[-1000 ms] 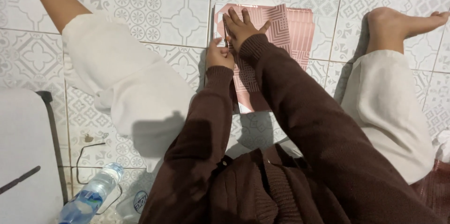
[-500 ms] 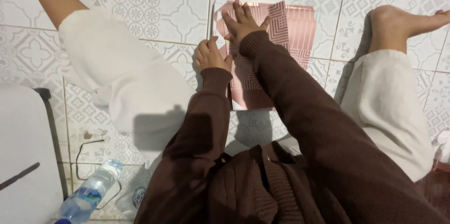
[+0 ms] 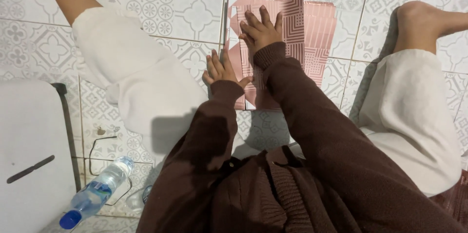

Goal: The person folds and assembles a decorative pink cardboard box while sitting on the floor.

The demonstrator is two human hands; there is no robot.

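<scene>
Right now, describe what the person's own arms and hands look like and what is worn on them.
Both arms are covered to the wrist by long dark brown knitted sleeves with ribbed cuffs, part of a matching brown cardigan. The left hand and right hand are bare: no gloves, and no rings, watch or bracelet show in this view.
</scene>
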